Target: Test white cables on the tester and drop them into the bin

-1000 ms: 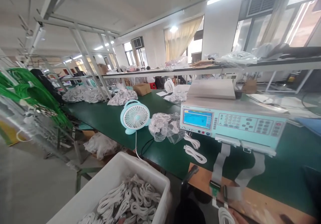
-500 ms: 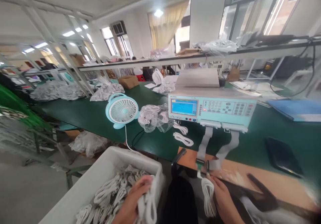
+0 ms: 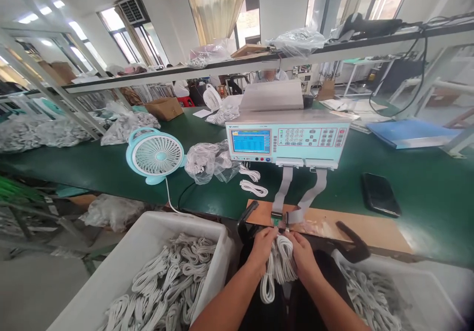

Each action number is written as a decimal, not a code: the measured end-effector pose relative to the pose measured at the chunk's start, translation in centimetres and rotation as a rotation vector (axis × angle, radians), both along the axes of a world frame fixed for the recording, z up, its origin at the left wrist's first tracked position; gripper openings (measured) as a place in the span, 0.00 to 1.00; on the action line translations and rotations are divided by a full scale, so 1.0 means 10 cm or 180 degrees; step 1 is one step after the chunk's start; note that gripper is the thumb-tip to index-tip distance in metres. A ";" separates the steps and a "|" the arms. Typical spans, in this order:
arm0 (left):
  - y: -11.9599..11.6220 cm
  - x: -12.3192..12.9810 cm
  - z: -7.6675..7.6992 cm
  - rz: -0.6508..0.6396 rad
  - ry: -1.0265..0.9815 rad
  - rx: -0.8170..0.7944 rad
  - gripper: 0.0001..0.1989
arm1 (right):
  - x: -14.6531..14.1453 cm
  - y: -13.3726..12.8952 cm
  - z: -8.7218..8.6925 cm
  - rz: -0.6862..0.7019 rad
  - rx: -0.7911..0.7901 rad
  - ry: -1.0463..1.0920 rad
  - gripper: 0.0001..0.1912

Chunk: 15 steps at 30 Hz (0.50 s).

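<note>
My left hand (image 3: 263, 247) is closed by the test board at the bench edge, gripping the end of a coiled white cable (image 3: 267, 286) that hangs below it. Close beside it, my right hand (image 3: 301, 252) is closed at the end of another white cable coil (image 3: 285, 259). The fingers hide the plug ends, so I cannot tell whether they are seated. Just above the fingertips is a small green connector board (image 3: 276, 221). Grey ribbon cables (image 3: 283, 190) run from it up to a light-blue cable tester (image 3: 289, 141) with a lit screen.
A white bin (image 3: 155, 217) of coiled cables stands at left, another bin (image 3: 418, 276) at right. On the green bench (image 3: 333, 192) are a fan (image 3: 159, 155), bagged cables (image 3: 205, 160), two loose coils (image 3: 254, 188) and a phone (image 3: 380, 194). A black clamp (image 3: 353, 244) juts from the wooden strip.
My left hand has moved from the left bin to the connector board, bringing a white cable coil. My right hand stays near the board. The view has shifted right and down.
</note>
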<state>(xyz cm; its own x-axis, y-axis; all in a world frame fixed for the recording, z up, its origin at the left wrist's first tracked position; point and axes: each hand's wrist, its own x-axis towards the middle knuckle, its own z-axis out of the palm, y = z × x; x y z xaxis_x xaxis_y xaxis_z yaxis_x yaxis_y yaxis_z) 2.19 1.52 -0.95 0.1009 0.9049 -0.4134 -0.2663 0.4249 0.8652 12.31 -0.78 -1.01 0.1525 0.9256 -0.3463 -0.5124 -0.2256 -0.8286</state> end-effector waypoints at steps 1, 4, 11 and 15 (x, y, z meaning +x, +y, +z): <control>-0.05 0.02 0.01 0.0048 0.0000 0.0025 0.20 | -0.02 -0.02 0.00 0.0020 0.0003 -0.0068 0.21; -0.26 0.01 0.04 0.0083 -0.0004 0.0081 0.18 | 0.04 -0.15 0.07 0.0247 0.0060 -0.0368 0.22; -0.56 -0.22 0.06 0.0083 -0.0558 -0.0359 0.23 | 1.42 -0.66 0.07 0.1295 0.0066 -0.3452 0.19; -0.56 -0.16 0.06 -0.0237 -0.0682 -0.0372 0.16 | 1.58 -0.87 0.04 0.0906 0.0300 -0.4443 0.14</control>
